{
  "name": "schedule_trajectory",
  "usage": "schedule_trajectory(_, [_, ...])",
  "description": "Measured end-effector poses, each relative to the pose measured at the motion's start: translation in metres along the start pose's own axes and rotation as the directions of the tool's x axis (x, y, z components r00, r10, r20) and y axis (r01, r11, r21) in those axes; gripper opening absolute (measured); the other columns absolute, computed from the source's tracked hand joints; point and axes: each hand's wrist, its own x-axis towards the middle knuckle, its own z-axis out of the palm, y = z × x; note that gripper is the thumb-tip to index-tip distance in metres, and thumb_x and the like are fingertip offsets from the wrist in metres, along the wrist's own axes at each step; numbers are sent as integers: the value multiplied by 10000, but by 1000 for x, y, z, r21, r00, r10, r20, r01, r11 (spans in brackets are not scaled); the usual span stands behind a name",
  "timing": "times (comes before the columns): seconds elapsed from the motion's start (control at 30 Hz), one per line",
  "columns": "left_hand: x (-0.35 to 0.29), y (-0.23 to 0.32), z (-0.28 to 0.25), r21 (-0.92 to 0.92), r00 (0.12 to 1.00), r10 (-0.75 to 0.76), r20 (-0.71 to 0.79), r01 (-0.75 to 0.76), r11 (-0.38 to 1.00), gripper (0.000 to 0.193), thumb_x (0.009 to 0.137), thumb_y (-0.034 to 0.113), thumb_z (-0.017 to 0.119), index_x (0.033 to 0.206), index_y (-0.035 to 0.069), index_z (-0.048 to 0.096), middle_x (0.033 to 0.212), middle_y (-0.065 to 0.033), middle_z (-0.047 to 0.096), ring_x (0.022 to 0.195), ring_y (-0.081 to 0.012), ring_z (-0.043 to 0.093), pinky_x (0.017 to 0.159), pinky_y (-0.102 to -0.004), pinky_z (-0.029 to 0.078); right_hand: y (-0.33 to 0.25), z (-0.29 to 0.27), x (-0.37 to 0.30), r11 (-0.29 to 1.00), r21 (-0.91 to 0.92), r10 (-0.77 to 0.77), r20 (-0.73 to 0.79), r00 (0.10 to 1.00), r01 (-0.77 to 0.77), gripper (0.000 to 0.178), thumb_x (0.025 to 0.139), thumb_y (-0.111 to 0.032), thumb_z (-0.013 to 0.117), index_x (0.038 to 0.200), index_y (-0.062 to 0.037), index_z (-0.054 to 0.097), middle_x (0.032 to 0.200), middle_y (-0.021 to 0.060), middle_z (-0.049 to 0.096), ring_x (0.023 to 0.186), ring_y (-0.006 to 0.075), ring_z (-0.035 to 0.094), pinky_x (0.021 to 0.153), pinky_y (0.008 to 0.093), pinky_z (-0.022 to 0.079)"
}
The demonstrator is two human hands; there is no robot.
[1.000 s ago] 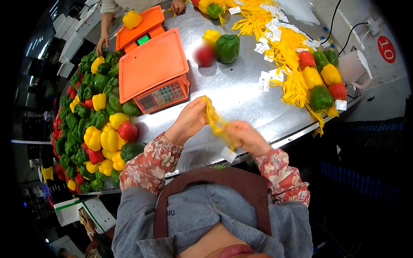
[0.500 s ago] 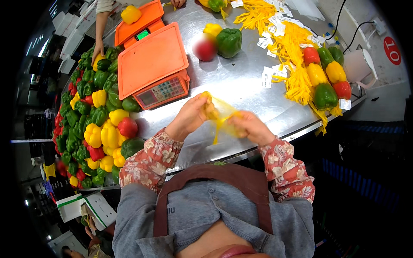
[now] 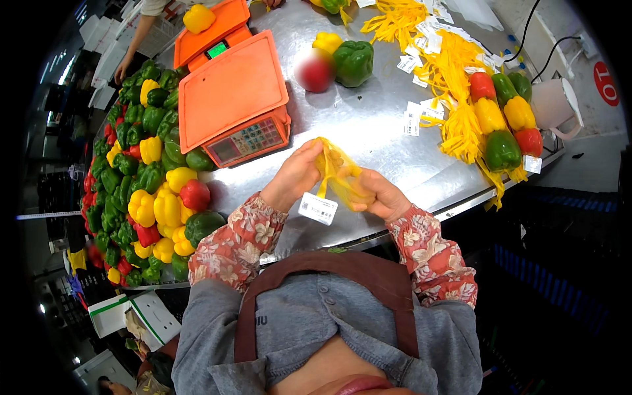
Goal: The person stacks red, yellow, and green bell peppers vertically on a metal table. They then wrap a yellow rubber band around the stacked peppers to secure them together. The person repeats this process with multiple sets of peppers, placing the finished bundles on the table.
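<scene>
Between my two hands a yellow mesh bag (image 3: 339, 176) is stretched out over the near edge of the metal table. My left hand (image 3: 297, 172) pinches one side of it, and my right hand (image 3: 382, 196) grips the other side. A white tag (image 3: 318, 208) dangles from the bag below my left hand. Farther off on the table sit a green bell pepper (image 3: 353, 64), a yellow bell pepper (image 3: 327, 43) and a red one (image 3: 315, 71), which looks blurred.
Left of my hands stands an orange scale (image 3: 230, 92), a second scale behind it carrying a yellow pepper (image 3: 199, 19). A large pepper heap (image 3: 141, 178) lies at the left. Right are tagged yellow mesh bags (image 3: 454, 79), bagged peppers (image 3: 503, 122) and a white pitcher (image 3: 554, 105). Another person's arm (image 3: 137, 43) shows far left.
The mesh bag is spread wider, and its white tag now hangs in view. My right hand has shifted slightly. The other person's hand has moved up off the pepper heap.
</scene>
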Motion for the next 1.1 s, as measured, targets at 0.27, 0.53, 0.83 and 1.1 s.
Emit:
schedule_trajectory(0.27, [2,-8,-15,103,979,-205,17,202,974,187,909,235,495,937,56,540,735,24,527,556,-71,408,543,-219,382,-23,-22,10,982,-49,-187,-349,918,181,226,903,-244,503,1054,-76,517,848,-5,535,701,81,499,626,238,440])
schedule_trajectory(0.53, [50,-18,-38,639,918,328,-222,-117,760,158,871,146,515,942,21,578,778,-6,558,671,-131,514,593,-259,418,-37,-64,53,998,20,-61,-225,972,67,196,933,-216,428,1077,-89,470,589,-64,362,461,50,321,459,215,321])
schedule_trajectory(0.83, [158,63,-30,939,608,789,-82,-219,266,298,809,94,536,1100,28,541,1232,-192,451,1165,-292,431,947,-335,367,-84,-61,166,871,-473,-367,-454,812,130,570,858,-102,471,1380,-108,244,760,-5,519,523,63,411,442,237,357])
schedule_trajectory(1.1, [120,12,-7,987,777,629,-23,-84,140,348,757,102,551,1101,56,571,1256,-228,385,1104,-373,452,937,-380,385,-112,-85,119,814,-581,-251,-378,891,-17,589,798,-15,451,1364,-89,304,693,-16,529,489,39,405,393,195,299])
